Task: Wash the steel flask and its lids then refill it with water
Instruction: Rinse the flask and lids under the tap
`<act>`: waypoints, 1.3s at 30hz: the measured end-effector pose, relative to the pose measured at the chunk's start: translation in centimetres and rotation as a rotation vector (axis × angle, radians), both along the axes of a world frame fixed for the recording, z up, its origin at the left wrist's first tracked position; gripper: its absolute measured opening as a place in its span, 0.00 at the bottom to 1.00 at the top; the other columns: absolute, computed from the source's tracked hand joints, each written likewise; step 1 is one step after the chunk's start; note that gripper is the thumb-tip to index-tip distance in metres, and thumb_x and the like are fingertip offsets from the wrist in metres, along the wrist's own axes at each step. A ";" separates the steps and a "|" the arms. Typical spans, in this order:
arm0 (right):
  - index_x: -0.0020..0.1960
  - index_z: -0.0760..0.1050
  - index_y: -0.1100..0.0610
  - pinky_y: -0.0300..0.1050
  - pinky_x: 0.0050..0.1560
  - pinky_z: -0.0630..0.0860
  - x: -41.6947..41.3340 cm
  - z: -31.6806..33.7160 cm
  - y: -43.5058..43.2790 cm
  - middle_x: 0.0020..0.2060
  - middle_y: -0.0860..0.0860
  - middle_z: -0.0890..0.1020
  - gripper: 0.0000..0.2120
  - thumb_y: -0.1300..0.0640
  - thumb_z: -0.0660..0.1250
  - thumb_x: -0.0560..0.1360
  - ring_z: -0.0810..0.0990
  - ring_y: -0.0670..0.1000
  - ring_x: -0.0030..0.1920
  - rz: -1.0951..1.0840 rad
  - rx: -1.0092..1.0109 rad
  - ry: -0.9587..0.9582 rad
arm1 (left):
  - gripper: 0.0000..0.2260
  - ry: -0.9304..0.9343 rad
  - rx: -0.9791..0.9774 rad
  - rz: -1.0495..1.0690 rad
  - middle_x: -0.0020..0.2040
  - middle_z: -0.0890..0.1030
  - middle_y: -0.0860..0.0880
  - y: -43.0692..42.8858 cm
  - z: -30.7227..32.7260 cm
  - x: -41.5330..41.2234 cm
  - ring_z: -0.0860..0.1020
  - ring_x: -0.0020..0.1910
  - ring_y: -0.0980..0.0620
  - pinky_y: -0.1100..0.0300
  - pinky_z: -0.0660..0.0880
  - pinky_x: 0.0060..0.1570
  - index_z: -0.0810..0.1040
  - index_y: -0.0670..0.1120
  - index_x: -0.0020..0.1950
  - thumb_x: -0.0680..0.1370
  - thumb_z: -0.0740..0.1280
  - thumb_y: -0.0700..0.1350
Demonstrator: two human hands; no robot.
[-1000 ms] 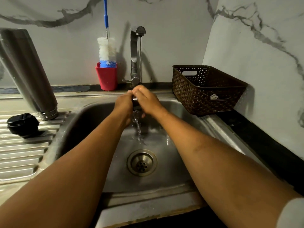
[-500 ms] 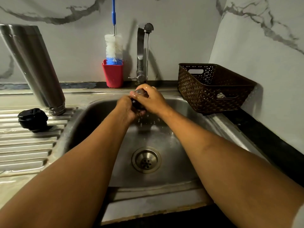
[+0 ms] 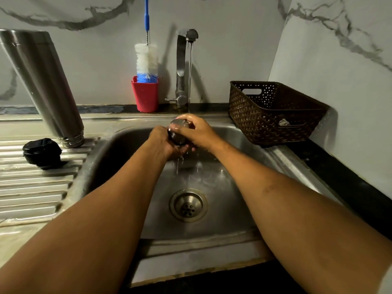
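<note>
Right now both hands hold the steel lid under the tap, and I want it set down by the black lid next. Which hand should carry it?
Left, probably. The black lid sits on the drainboard on the left hand's side; the right hand would need to cross over.

Both hands met over the steel sink [image 3: 222, 209], under a thin stream of water [image 3: 190, 77] running from the tap [image 3: 182, 66]. The left hand [image 3: 164, 143] cupped a round steel lid [image 3: 179, 131] from below while the right hand [image 3: 197, 132] wrapped over its top, and water dripped from them toward the drain [image 3: 188, 205]. On the ribbed draining board [image 3: 31, 187] to the left, the steel flask [image 3: 42, 85] stood mouth down, with a black lid [image 3: 42, 152] just beside it. Against the wall stood a red cup [image 3: 145, 94] holding a bottle brush [image 3: 146, 60], and a brown basket [image 3: 273, 113] sat right of the basin.
</note>
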State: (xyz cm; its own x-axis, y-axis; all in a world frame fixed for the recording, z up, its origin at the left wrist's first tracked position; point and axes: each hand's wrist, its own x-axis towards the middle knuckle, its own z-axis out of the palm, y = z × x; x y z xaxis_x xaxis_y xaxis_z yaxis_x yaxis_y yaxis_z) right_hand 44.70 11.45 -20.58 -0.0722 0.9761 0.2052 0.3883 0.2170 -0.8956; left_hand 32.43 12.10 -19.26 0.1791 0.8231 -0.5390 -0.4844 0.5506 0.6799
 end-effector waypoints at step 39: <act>0.58 0.79 0.60 0.39 0.34 0.72 0.3 1.7 -0.5 0.45 0.58 0.81 0.23 0.42 0.63 0.79 0.76 0.51 0.35 -0.084 -0.641 0.969 | 0.25 -0.049 0.333 0.171 0.62 0.82 0.41 6.6 3.2 2.1 0.81 0.60 0.44 0.50 0.78 0.53 0.73 0.40 0.73 0.86 0.58 0.58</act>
